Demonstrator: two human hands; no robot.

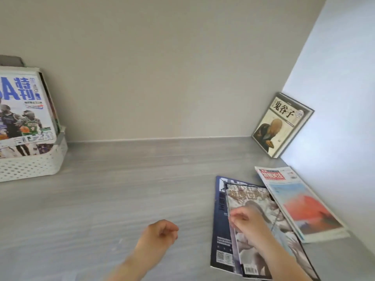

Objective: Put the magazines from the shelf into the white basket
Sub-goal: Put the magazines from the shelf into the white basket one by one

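Item: pale magazine, flat at 4 o'clock on the shelf, lying atop a dark blue magazine and overlapped at its right edge by a red-mountain magazine. It is judged thin, light, floppy and glossy-slick, best lifted by the long left edge with fingers slid beneath. Right hand: fingers curled at that left edge, seemingly pinching it, though blur obscures the contact; left hand: at 6 o'clock, loosely curled, holding nothing. Surroundings: white basket at 9 o'clock, with a basketball magazine upright inside; book leaning at 2 o'clock.
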